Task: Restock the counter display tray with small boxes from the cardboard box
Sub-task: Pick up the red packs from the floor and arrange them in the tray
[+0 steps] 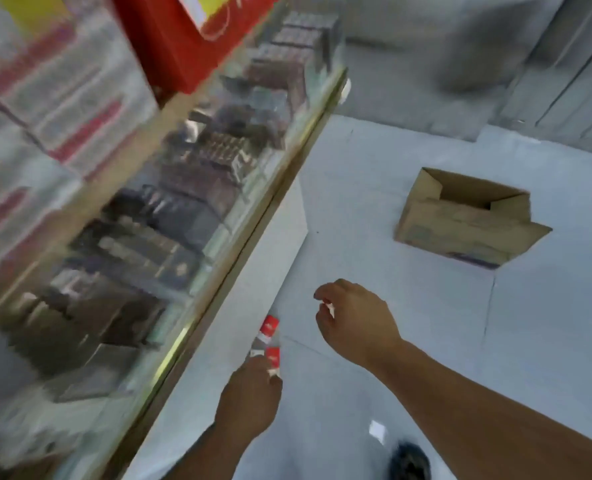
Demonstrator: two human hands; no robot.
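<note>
While left hand [249, 393] grips two small boxes [268, 341] (red-white), right hand [353, 320] hovers

both bare forearms are extended forward and down from the lower edge of the view. the left hand [249, 396] is seen from the back, its fingers curled round small red and white boxes [269, 344]. the right hand [353, 320] is held higher and farther out, wrist bent, fingers curled inward; something small and blurred is seen at its fingertips.

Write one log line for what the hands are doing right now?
left hand: holds red-and-white small boxes | right hand: fingers curled, contents unclear | cardboard box: open on floor, apart from both hands
</note>
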